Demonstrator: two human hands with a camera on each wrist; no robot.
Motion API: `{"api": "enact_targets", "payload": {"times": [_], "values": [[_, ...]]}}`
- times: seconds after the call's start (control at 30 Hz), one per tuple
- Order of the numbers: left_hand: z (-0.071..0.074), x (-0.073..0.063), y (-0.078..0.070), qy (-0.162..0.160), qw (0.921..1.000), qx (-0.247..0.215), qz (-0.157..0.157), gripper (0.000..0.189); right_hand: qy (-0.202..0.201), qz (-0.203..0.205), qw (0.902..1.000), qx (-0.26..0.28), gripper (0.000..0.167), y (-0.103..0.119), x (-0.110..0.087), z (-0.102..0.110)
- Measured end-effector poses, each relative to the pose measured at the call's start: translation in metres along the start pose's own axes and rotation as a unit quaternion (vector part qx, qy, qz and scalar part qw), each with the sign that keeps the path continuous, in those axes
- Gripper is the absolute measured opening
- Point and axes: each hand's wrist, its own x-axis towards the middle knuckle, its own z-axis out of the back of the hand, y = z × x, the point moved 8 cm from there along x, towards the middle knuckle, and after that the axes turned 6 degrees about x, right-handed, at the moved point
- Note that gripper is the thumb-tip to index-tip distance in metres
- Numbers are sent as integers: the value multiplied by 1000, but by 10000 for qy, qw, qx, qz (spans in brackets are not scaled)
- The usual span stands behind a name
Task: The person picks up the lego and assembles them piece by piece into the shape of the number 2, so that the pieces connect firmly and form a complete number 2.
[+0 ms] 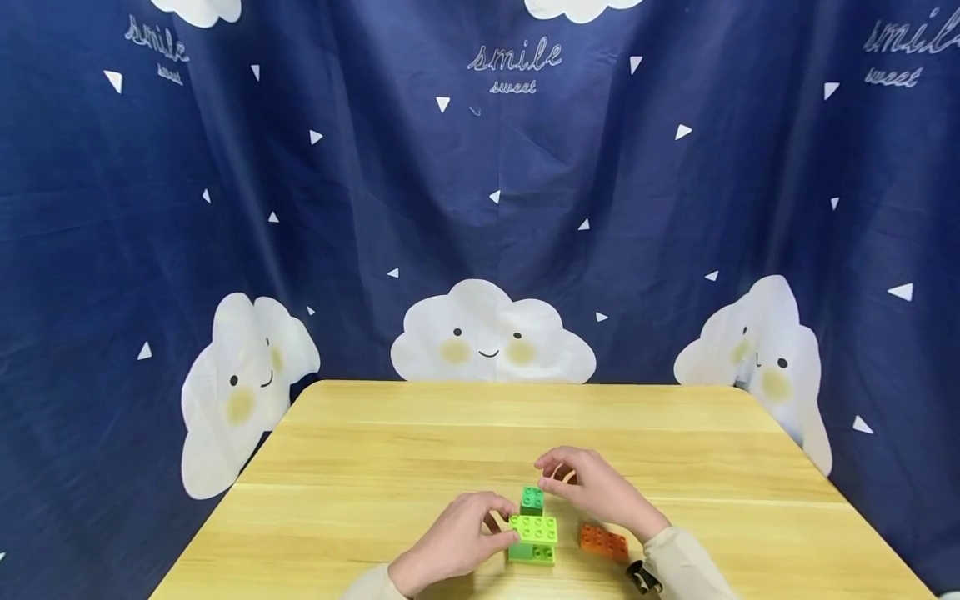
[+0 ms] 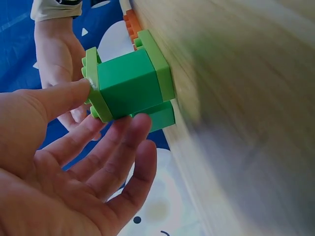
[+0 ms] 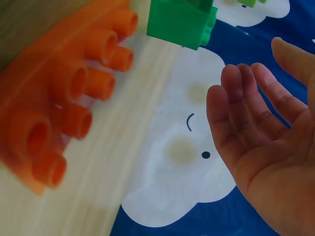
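Observation:
A small stack of building blocks (image 1: 533,528) stands on the table: a lime plate at the bottom, a green block (image 2: 129,81) in between, and a lime studded plate (image 2: 96,84) on top. My left hand (image 1: 463,533) pinches the top plate between thumb and fingertips. Right behind the stack is a second green block (image 1: 532,500), studs up, partly hidden by the first in the left wrist view. My right hand (image 1: 592,483) hovers above and right of that block, fingers loosely bent and holding nothing. In the right wrist view a gap separates its fingers from the green block (image 3: 178,22).
An orange studded brick (image 1: 603,542) lies on the table right of the stack, below my right forearm. The wooden table (image 1: 360,467) reaches back to a dark blue curtain (image 1: 337,208) printed with clouds. A dark band (image 1: 642,577) is on the right sleeve.

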Motion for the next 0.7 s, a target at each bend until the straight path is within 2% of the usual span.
{"api": "enact_targets", "payload": {"times": [0.17, 0.37, 0.7], "values": [[-1, 0, -1, -21, 9999, -54, 91, 26, -54, -42, 10000, -50, 23, -8, 2, -3], [0, 1, -2, -88, 9999, -22, 54, 26, -17, -48, 9999, -101, 30, -14, 3, -3], [-1, 1, 3, 3, 9999, 8, 158, 27, 253, -214, 9994, 140, 41, -22, 5, -8]]}}
